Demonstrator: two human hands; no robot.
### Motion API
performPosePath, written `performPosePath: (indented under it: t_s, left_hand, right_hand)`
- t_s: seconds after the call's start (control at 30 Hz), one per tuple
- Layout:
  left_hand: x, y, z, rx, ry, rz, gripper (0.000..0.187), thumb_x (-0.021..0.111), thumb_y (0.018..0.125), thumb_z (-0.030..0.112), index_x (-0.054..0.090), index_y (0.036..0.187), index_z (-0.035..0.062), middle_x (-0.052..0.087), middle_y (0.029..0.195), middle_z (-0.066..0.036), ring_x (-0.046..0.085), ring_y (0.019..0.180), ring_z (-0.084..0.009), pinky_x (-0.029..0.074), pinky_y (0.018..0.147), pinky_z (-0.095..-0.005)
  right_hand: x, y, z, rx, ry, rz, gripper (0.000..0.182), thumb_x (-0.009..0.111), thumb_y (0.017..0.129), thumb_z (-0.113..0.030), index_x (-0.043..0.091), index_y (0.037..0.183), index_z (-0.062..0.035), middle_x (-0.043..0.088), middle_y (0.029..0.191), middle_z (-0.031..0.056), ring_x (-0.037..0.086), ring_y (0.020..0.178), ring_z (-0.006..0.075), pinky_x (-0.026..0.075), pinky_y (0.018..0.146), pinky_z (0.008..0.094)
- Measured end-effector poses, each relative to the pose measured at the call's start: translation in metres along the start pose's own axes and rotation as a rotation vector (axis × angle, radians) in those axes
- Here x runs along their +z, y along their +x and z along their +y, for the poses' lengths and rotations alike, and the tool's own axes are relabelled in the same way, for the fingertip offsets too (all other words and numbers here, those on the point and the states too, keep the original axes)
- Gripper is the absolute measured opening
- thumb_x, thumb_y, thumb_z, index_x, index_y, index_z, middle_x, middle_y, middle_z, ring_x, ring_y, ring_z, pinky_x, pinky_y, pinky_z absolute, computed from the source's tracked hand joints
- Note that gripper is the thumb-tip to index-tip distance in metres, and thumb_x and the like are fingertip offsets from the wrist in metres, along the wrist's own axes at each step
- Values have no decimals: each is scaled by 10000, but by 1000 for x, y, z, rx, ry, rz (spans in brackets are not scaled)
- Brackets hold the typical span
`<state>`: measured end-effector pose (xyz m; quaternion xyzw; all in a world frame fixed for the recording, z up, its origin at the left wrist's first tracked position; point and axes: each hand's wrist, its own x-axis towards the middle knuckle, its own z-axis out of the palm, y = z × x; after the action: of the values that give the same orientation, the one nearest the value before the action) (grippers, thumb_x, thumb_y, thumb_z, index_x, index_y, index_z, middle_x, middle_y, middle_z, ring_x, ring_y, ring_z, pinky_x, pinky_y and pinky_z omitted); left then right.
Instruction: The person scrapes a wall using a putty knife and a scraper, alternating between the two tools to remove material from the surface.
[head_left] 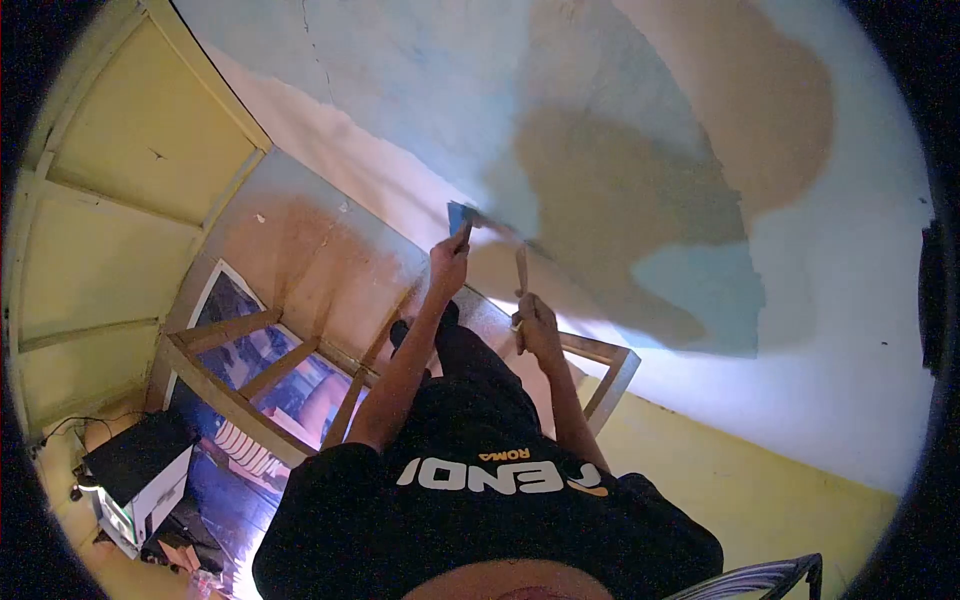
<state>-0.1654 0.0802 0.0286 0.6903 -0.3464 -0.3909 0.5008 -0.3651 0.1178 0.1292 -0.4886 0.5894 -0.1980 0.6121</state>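
Pale blue plastered wall (850, 300) with large tan patches (620, 190) across upper right of frame. Yellow panelled door (110, 220) at left. Wooden frame structure (240, 375) at centre left. Black-and-white box-shaped appliance (135, 470) lower left. Yellow floor (740, 490) lower right. Dim light.

Pale blue plastered wall (400, 70) carries broad tan-brown wet patches (620, 190) — lower band of painted wall (760, 500) is yellow, as is the panelled yellow door (130, 200). Small blue-bladed scraper (460, 215); black T-shirt (480, 480) with white and orange lettering. Bare pale wooden frame (250, 385) over a blue patterned sheet (265, 350) — white-and-black box (135, 470) beside it.
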Motion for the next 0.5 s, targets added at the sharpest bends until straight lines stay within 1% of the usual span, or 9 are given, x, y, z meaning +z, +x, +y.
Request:
performPosePath:
  t_s: [0.03,0.07,0.13,0.17,0.27,0.3,0.37,0.4,0.5]
  left_hand:
    - [-3,-5,-14,-74,12,-37,366,543,902,49,588,1266,52,661,1091,-186,638,966,-168,489,805,-297]
    - [-6,-9,-28,-150,22,-74,348,556,899,61,604,1243,41,698,998,-183,643,899,-152,492,781,-297]
    - [-2,-13,-74,-27,-99,-14,309,575,895,76,624,1194,14,669,868,-105,586,808,-122,480,725,-296]
    - [-2,-14,-88,36,-157,17,293,584,893,84,635,1170,1,654,803,-66,557,762,-107,474,697,-296]
    - [-7,-13,-96,36,-260,3,260,590,892,71,643,1127,-26,585,790,27,496,718,-89,438,637,-278]
    - [-7,-13,-92,15,-293,-14,243,587,877,67,645,1092,-29,567,804,34,480,736,-85,423,647,-274]
    - [-11,-15,-73,-30,-362,-44,210,580,848,60,648,1022,-36,530,833,49,448,772,-77,395,666,-264]
    - [-14,-16,-63,-15,-329,-52,224,583,851,65,648,1040,-37,531,835,48,450,773,-78,399,673,-261]
    - [-20,-18,-37,9,-276,-68,267,592,858,82,647,1088,-41,537,846,46,460,782,-81,413,696,-258]
  right_hand:
    - [-8,10,6,-103,-75,-7,445,490,995,-366,519,1262,-10,512,688,17,436,400,70,358,341,246]
    - [-17,16,12,-125,-130,-14,433,500,991,-362,535,1244,-13,504,675,10,428,398,67,351,338,243]
    - [-27,26,7,-170,-238,-27,409,518,983,-355,566,1208,-17,489,650,-2,412,394,61,337,332,238]
    - [-29,31,5,-198,-290,4,353,544,972,-335,614,1143,-35,468,622,-20,387,393,46,315,327,232]
    - [-21,22,-27,-70,-164,-3,315,565,958,-318,635,1088,-40,475,626,-19,386,398,39,302,329,234]
    - [-22,26,-26,-18,-101,2,301,591,942,-313,638,1069,-45,482,629,-18,384,401,36,295,331,232]
    - [-19,39,-19,-82,-150,15,431,581,936,-324,563,1260,-42,490,636,-6,379,408,50,305,347,237]
    - [-17,42,-16,-113,-176,21,515,576,933,-330,526,1356,-41,494,640,0,376,411,56,310,354,239]
    - [-5,35,-26,48,-59,19,537,608,920,-319,520,1347,-5,497,637,2,397,416,60,330,356,246]
